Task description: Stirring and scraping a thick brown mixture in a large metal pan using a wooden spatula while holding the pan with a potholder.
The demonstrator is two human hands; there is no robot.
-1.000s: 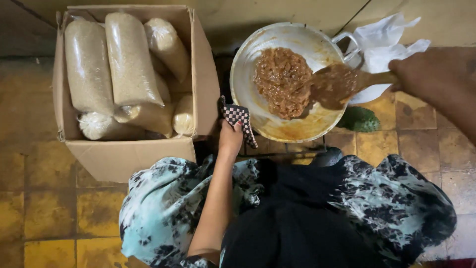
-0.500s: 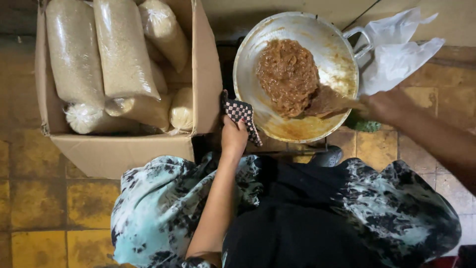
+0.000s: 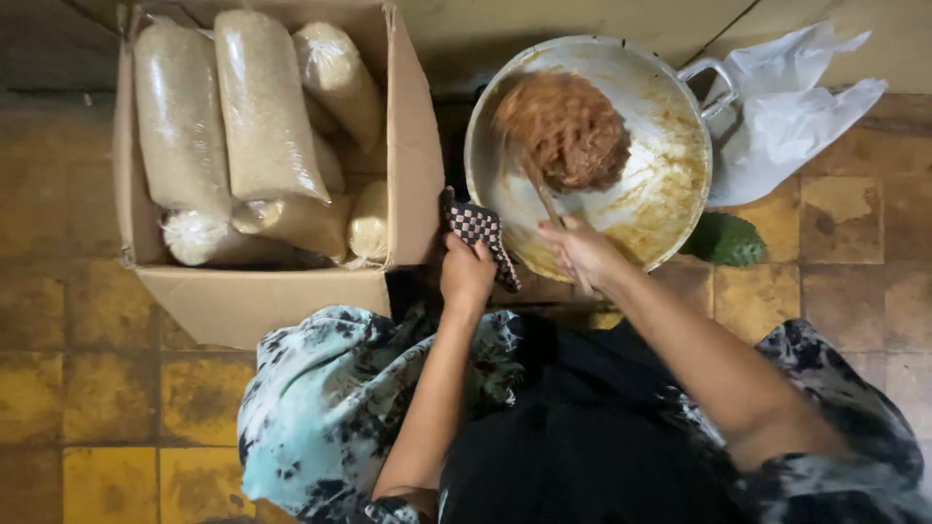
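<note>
A wide metal pan (image 3: 670, 184) sits on the floor in front of me, smeared with orange sauce and holding a mound of brown shredded food (image 3: 568, 131). My right hand (image 3: 581, 250) grips the handle of a wooden spoon (image 3: 537, 184) whose blade is pushed into the food at the pan's left side. My left hand (image 3: 468, 274) clasps a checkered cloth (image 3: 478, 231) against the pan's near left rim.
An open cardboard box (image 3: 282, 296) at the left holds several clear bags of pale grain (image 3: 262, 107). A white plastic bag (image 3: 786, 116) lies right of the pan, a green bumpy fruit (image 3: 730, 240) below it. Worn yellow tiles cover the floor.
My right hand swung from the pan's right side to its near edge, carrying the spoon across to the left of the food. The left hand kept its hold on the cloth.
</note>
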